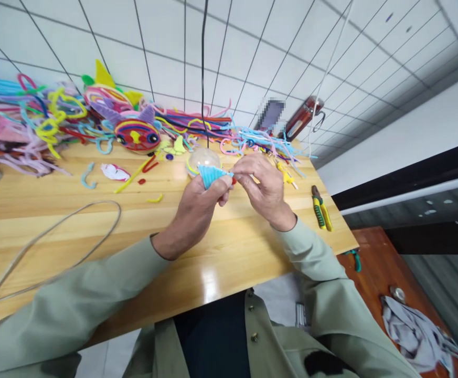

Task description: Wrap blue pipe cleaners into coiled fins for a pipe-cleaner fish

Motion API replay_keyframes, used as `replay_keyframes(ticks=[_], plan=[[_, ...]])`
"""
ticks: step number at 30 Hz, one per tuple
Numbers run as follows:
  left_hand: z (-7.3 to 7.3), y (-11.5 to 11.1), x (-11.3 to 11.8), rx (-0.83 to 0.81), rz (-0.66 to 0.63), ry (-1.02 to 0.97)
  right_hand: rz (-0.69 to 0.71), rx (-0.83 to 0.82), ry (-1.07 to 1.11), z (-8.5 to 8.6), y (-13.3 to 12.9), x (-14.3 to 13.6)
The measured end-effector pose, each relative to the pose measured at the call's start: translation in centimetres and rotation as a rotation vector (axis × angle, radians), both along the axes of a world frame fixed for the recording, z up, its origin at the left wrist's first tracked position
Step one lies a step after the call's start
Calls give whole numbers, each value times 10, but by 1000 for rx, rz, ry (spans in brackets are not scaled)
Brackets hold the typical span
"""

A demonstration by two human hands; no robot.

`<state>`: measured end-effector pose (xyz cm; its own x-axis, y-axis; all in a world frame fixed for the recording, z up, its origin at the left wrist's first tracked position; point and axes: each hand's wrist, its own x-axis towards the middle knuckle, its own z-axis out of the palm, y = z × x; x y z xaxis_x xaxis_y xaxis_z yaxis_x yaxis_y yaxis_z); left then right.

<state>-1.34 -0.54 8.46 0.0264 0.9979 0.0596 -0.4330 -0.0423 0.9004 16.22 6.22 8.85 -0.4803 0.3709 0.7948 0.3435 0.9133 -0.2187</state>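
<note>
My left hand (193, 212) is closed round a light blue triangle of pipe cleaners (210, 175), its wide end up and left and its narrow tip pointing right. At that tip the thumb and fingers of my right hand (263, 188) are pinched together. A small red bit (234, 180) shows between the two hands, partly hidden by fingers. Just behind the triangle stands a clear round globe (203, 157) with a yellow band at its side. A yellow glue gun (286, 174) lies beyond my right hand, partly covered by it.
Pliers (321, 209) with green-yellow handles lie at the right edge of the wooden table (146, 283). Pipe cleaners (189, 118) pile along the tiled wall, near a colourful fish-like figure (137, 135). A red flask (303, 118) stands behind. A cable (95, 202) loops at left.
</note>
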Motion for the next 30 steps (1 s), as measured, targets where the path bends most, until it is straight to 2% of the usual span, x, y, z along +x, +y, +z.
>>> replay_keyframes(ticks=[5, 9, 14, 21, 25, 30], plan=[[16, -1, -12, 118, 73, -26, 94, 88, -27, 37, 1, -19], [19, 2, -17, 206, 181, -128, 95, 106, -45, 51, -1, -33], [20, 7, -19, 242, 239, -190, 106, 38, -23, 57, -5, -43], [26, 4, -18, 230, 204, -232, 55, -95, -55, 65, -18, -43], [27, 6, -18, 194, 177, -227, -11, -183, -17, 60, -21, -40], [16, 10, -18, 135, 101, -190, -27, -258, 59, 49, -19, -33]])
